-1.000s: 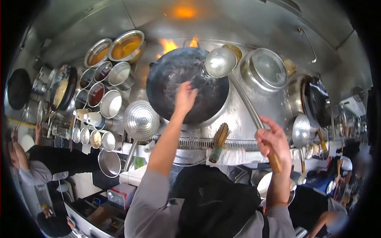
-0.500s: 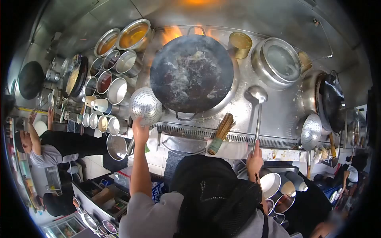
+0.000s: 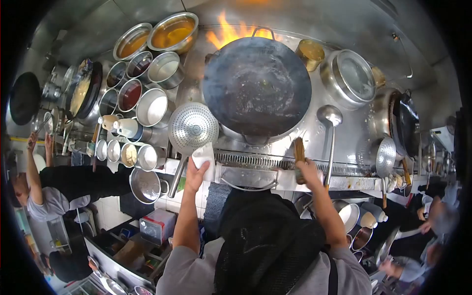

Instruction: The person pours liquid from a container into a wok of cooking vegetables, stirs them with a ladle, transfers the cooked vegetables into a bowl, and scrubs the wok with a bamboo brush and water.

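A large dark wok sits over the burner, hazy with steam and with a wet-looking patch in its middle. In front of it, my left hand is closed around a folded white cloth. A perforated skimmer rests just beyond that hand, its handle slanting down to the left. My right hand grips a bamboo wok brush, with its bristles pointing away from me. Right of the brush, a ladle lies on the steel stove top with its handle toward me.
Flames rise behind the wok. Metal pots and oil bowls stand at left. A lidded steel pot and a tin can stand at right. One co-worker is at far left; other people are at right.
My left hand has let go of the skimmer and taken the white cloth. My right hand has left the ladle and now holds the bamboo brush, lifted upright.
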Tool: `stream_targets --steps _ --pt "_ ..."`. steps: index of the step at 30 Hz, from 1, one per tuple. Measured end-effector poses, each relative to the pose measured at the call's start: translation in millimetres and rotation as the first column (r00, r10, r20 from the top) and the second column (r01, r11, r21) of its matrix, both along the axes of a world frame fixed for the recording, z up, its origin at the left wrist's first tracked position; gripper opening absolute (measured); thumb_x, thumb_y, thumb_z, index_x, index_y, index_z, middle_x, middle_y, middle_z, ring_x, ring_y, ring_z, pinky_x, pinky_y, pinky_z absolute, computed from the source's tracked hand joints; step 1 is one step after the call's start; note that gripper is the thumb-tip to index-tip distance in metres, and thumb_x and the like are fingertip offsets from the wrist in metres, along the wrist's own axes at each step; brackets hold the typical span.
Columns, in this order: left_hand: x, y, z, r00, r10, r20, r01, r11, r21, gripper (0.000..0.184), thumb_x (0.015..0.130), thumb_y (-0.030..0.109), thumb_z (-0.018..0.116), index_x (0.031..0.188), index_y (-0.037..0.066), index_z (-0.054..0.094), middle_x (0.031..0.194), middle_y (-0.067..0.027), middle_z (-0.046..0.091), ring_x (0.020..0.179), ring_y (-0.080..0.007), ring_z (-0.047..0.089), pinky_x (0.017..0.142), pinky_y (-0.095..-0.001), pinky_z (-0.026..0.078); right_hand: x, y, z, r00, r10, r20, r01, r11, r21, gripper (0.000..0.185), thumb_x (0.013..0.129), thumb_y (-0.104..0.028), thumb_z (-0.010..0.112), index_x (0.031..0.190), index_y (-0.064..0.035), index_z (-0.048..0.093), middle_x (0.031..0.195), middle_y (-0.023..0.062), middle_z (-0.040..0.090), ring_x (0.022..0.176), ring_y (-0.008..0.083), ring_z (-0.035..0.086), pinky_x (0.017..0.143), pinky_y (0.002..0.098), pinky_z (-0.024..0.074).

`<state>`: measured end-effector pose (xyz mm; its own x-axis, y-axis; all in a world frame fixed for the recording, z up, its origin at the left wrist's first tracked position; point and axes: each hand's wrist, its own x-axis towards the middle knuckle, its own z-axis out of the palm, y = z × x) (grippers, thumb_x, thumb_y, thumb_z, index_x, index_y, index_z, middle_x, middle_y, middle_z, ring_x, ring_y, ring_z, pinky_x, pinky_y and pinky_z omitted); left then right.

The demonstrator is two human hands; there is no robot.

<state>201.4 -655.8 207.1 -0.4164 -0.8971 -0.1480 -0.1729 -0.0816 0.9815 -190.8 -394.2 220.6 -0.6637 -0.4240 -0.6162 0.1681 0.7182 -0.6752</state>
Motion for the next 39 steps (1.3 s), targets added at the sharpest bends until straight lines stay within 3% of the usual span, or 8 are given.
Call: stream_targets --steps 7,10,15,18,22,23,35,39 --pt "-67.0 -12.9 3.0 0.882 0.139 -0.451 0.215 0.733 0.646 0.056 0.109 0.047 0.049 0.153 0.013 0.040 0.138 -0.0142 0.061 0.111 -0.0350 0.071 0.085 -0.0472 0.063 72.3 28.8 109.7 0.587 -0.043 -0.808 -0.091 0.989 -0.119 0.084 0.095 -0.011 0.064 0.164 0.0013 0.019 0.136 0.0346 0.058 0.122 0.0442 0.063 0.105 0.0486 0.0486" --pt "-83.0 -7.7 1.0 0.866 0.186 -0.464 0.326 0.494 0.806 0.068 0.107 0.059 0.043 0.156 0.011 0.039 0.143 -0.0147 0.060 0.123 -0.0389 0.064 0.102 -0.0544 0.057 83.0 111.7 30.2 0.565 0.548 -0.617 -0.227 0.822 0.522 0.091 0.088 -0.015 0.071 0.163 -0.0001 0.021 0.141 0.0355 0.056 0.130 0.0485 0.057 0.112 0.0530 0.0448" --pt "-130.4 1.2 25.2 0.831 0.320 -0.455 0.391 0.247 0.887 0.054 0.111 0.048 0.044 0.152 0.012 0.043 0.143 -0.0134 0.056 0.131 -0.0310 0.058 0.110 -0.0595 0.050 63.1 57.5 118.1 0.867 0.101 -0.488 -0.051 0.992 0.115 0.075 0.090 -0.015 0.076 0.156 0.0002 0.043 0.125 0.0215 0.071 0.110 0.0268 0.069 0.098 0.0362 0.0522" --pt "-184.0 11.8 -2.9 0.893 0.050 -0.447 0.304 0.666 0.681 0.030 0.102 0.018 0.064 0.128 0.004 0.062 0.117 -0.0086 0.069 0.107 -0.0227 0.068 0.091 -0.0408 0.058 39.1 -26.0 176.7 0.885 0.140 -0.445 -0.207 0.972 -0.107 0.076 0.094 -0.019 0.076 0.159 -0.0015 0.041 0.123 0.0168 0.071 0.104 0.0207 0.068 0.095 0.0347 0.0533" --pt "-205.5 19.1 -24.7 0.891 0.236 -0.387 0.184 0.593 0.784 0.033 0.081 -0.002 0.066 0.114 0.000 0.063 0.103 -0.0082 0.068 0.093 -0.0216 0.070 0.078 -0.0371 0.058 -44.8 -157.4 209.2 0.724 0.672 -0.154 -0.599 0.724 0.343 0.068 0.091 -0.032 0.079 0.154 -0.0181 0.054 0.115 0.0171 0.076 0.100 0.0283 0.074 0.088 0.0398 0.0564" --pt "-205.2 19.6 -22.5 0.897 0.224 -0.380 0.165 0.629 0.760 0.032 0.081 -0.003 0.066 0.113 0.000 0.063 0.102 -0.0083 0.067 0.092 -0.0217 0.070 0.078 -0.0375 0.058 -94.9 -170.0 152.4 0.286 0.837 -0.466 -0.778 0.487 0.397 0.065 0.089 -0.040 0.079 0.148 -0.0204 0.059 0.111 0.0175 0.077 0.101 0.0393 0.073 0.089 0.0479 0.0570" --pt "-184.3 4.0 18.9 0.871 0.311 -0.381 0.156 0.560 0.814 0.022 0.084 -0.003 0.064 0.106 0.002 0.062 0.094 -0.0067 0.065 0.087 -0.0181 0.066 0.078 -0.0356 0.057 -75.6 -257.6 107.1 0.382 0.861 -0.335 -0.331 0.467 0.820 0.074 0.093 -0.037 0.072 0.159 -0.0283 0.039 0.108 0.0317 0.072 0.100 0.0549 0.069 0.088 0.0605 0.0567" --pt "-178.8 2.7 10.8 0.863 0.251 -0.438 0.257 0.527 0.810 0.026 0.085 -0.002 0.067 0.110 0.003 0.062 0.096 -0.0058 0.066 0.089 -0.0175 0.067 0.078 -0.0346 0.057 -36.9 -349.6 43.9 0.676 0.584 -0.450 -0.532 0.809 0.252 0.073 0.094 -0.038 0.073 0.157 -0.0134 0.045 0.097 0.0253 0.074 0.084 0.0397 0.074 0.078 0.0503 0.0595"
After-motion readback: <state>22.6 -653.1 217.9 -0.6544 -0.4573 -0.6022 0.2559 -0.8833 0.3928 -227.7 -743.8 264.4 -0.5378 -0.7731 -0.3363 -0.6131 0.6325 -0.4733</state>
